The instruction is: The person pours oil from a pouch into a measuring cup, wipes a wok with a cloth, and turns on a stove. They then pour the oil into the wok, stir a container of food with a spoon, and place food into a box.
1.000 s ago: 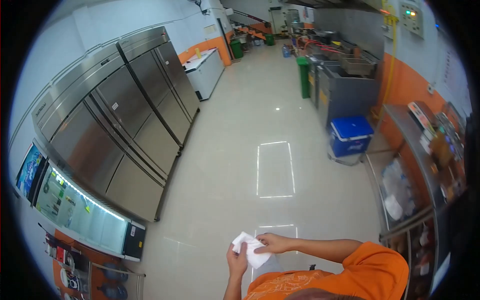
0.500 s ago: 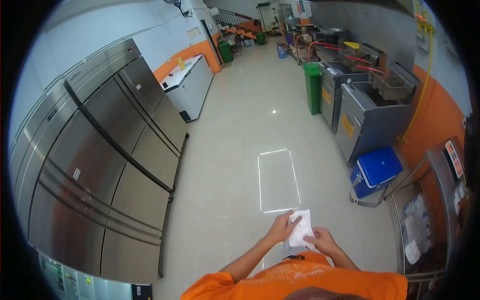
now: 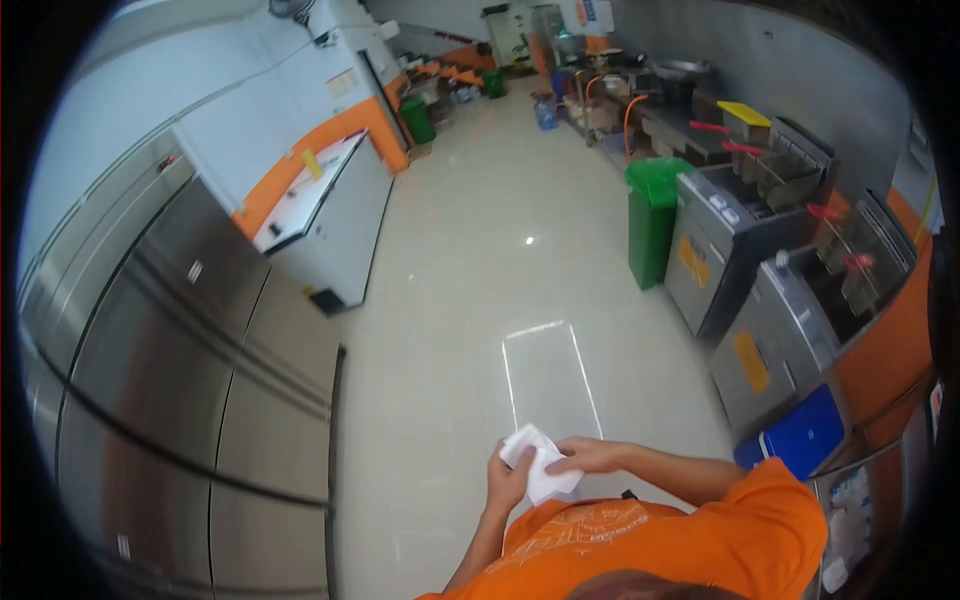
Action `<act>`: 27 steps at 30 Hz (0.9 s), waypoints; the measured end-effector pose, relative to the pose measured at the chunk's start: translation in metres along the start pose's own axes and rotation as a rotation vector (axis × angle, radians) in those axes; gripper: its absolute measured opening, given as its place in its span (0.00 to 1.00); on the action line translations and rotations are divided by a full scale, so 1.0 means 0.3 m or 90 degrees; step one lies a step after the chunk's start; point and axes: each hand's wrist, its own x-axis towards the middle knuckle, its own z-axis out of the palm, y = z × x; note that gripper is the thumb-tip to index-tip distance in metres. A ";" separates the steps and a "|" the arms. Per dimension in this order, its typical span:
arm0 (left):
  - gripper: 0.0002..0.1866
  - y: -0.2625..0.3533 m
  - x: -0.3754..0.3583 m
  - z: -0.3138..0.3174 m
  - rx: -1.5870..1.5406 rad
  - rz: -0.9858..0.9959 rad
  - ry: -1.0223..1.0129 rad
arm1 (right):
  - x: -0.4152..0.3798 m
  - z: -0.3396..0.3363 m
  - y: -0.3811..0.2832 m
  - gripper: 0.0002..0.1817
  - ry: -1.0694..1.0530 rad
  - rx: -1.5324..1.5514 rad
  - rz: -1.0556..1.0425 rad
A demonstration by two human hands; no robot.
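A crumpled, folded white sheet (image 3: 541,482), which looks like paper or thin cloth, is in front of my waist at the bottom centre. My left hand (image 3: 507,480) grips its left side, with the thumb lying over it. From the right, my right hand (image 3: 592,456) pinches the sheet between thumb and fingers. Both hands are close together on it, and the fingertips underneath are hidden.
Tall steel refrigerators (image 3: 150,400) line the left side, with a white chest freezer (image 3: 345,230) beyond. On the right stand a green bin (image 3: 652,225), steel fryers (image 3: 775,335) with baskets, and a blue cooler box (image 3: 800,432). A tiled floor (image 3: 450,290) runs between.
I have moved forward along the aisle; the fryers, bin and freezer appear nearer. Both hands have shifted left in view, still on the white sheet, which is now turned differently.
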 end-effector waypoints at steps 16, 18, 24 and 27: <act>0.13 0.069 2.884 0.793 0.216 0.240 -0.441 | 0.934 -2.382 -0.304 0.19 0.396 0.757 -0.077; 0.15 0.059 3.148 0.786 0.160 0.210 -0.285 | 1.180 -2.765 -0.246 0.18 0.237 0.566 0.008; 0.20 -0.003 4.026 0.793 0.257 0.356 -0.089 | 1.836 -3.647 -0.504 0.16 0.173 0.348 0.059; 0.15 -0.024 4.539 0.893 0.277 0.341 -0.156 | 2.065 -4.076 -0.531 0.17 0.139 0.656 0.082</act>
